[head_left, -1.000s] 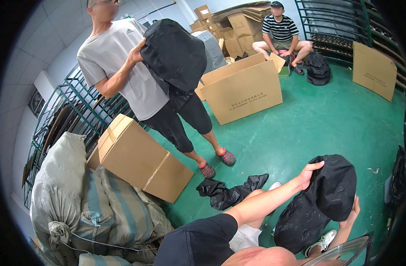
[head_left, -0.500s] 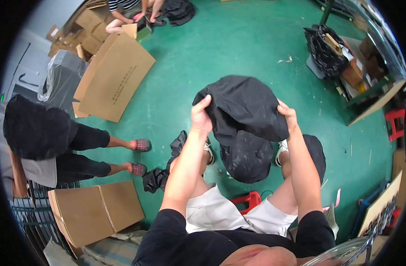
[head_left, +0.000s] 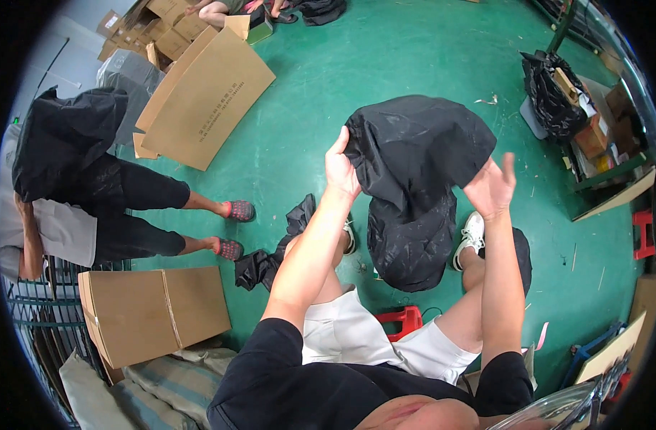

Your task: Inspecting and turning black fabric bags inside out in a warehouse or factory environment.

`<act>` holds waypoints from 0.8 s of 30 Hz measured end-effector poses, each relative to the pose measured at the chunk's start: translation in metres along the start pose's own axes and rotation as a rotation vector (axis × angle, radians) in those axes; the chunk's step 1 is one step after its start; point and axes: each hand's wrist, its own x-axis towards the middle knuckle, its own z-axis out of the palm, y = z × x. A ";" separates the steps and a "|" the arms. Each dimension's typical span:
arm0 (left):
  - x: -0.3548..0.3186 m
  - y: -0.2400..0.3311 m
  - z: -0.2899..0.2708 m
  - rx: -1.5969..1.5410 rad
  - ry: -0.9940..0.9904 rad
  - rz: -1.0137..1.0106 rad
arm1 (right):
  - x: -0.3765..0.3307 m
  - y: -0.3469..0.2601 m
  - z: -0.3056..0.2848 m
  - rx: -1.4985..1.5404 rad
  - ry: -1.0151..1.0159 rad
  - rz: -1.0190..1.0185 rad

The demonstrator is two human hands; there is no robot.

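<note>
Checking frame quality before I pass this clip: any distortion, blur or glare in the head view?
Head view: strong fisheye bending, with a black rim around the circle; the flattened cardboard box looks curved. Lighting is even and soft, with faint shadows on the green floor. The black fabric bag shows little detail in its folds. The left hand and right hand are sharp.

Black fabric bag: centre, held up over the green floor; left hand grips its 9 o'clock edge, right hand open-palmed at its 4 o'clock edge. Flattened cardboard box: 10 o'clock. Standing person with another black bag: 9 o'clock. Red stool: 6 o'clock.
</note>
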 end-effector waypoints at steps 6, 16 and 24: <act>0.001 0.001 -0.005 -0.089 -0.014 -0.036 | 0.007 0.012 -0.036 -0.570 0.282 0.080; 0.008 -0.004 -0.009 0.119 0.182 -0.047 | 0.011 0.019 -0.020 -0.493 0.473 0.133; 0.012 -0.016 -0.024 0.077 0.314 -0.155 | 0.004 0.008 -0.011 -0.235 0.505 0.052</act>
